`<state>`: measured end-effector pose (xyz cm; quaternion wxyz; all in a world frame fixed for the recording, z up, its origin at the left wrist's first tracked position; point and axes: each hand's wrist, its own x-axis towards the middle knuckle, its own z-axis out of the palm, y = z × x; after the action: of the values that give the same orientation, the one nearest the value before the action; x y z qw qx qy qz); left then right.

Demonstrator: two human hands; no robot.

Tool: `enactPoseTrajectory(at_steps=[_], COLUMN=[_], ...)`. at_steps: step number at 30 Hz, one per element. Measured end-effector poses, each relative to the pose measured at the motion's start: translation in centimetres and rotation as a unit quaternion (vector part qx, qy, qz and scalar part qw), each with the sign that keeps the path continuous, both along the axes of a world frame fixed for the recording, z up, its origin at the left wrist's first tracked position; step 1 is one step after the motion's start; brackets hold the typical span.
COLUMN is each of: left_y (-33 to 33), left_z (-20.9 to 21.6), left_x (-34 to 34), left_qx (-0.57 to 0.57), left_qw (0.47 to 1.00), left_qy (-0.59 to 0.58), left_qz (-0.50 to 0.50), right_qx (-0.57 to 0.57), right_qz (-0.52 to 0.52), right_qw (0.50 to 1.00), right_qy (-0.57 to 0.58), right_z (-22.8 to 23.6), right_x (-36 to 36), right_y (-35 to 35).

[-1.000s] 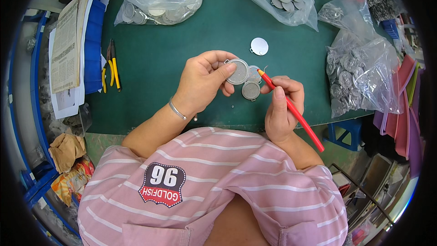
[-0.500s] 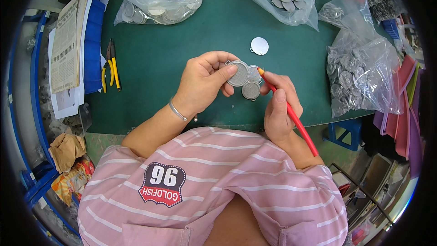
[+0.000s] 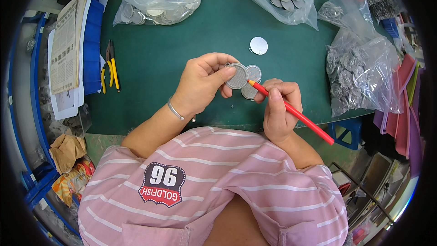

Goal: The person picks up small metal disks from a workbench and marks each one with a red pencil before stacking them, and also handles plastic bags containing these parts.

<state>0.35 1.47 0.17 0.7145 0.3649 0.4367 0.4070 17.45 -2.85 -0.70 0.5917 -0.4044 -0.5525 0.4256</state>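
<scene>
My left hand (image 3: 205,79) pinches a round grey metal disc (image 3: 237,76) with a ridged rim and a small loop at its edge. In my right hand (image 3: 281,109) is a red pencil (image 3: 298,116), its tip at the right rim of that disc. Two more discs lie on the green table just beyond: an upper disc (image 3: 254,72) and a lower disc (image 3: 248,91), partly covered by the held disc and the pencil. Farther off rests a smooth, shiny round disc (image 3: 258,45) with a small tab.
Clear plastic bags of discs lie at the far left (image 3: 159,0) and far right (image 3: 284,2). Another bag of metal parts (image 3: 348,73) sits on the right. Yellow-handled pliers (image 3: 109,70) lie beside a blue bin (image 3: 93,41) topped with papers. A blue stool (image 3: 346,134) stands below the table edge.
The pencil tip has moved left and down, from the upper loose disc to the rim of the held disc. The pencil lies flatter now. My left hand has barely moved.
</scene>
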Motion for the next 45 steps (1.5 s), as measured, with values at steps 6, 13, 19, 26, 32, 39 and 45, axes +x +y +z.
enactPoseTrajectory(at_steps=[6,13,19,26,32,39,45], left_y=[0.1,-0.2,0.2,0.1,0.2,0.0,-0.2], left_z=[0.5,0.8,0.8,0.5,0.5,0.1,0.3], left_x=[0.1,0.1,0.2,0.1,0.3,0.1,0.4], left_qx=[0.01,0.005,-0.007,-0.04,-0.053,-0.044,-0.053], left_qw=[1.0,1.0,1.0,0.998,0.996,0.998,0.997], left_qy=[-0.023,-0.013,-0.015,-0.032,-0.054,-0.028,-0.05], left_qz=[-0.008,-0.008,0.022,0.045,0.04,-0.03,-0.03], right_qx=[0.009,-0.003,-0.031,0.067,0.091,-0.033,-0.193], right_qz=[-0.018,0.0,-0.031,-0.015,-0.004,-0.037,-0.025], right_qw=[0.999,0.999,0.998,0.992,0.991,0.996,0.975], right_qy=[0.038,0.054,0.04,-0.103,-0.097,-0.072,0.107], right_z=[-0.2,0.0,0.2,-0.2,-0.5,0.1,0.6], right_x=[-0.1,0.0,0.0,0.1,-0.6,-0.3,-0.4], right_y=[0.1,0.2,0.3,1.1,1.4,1.1,1.5])
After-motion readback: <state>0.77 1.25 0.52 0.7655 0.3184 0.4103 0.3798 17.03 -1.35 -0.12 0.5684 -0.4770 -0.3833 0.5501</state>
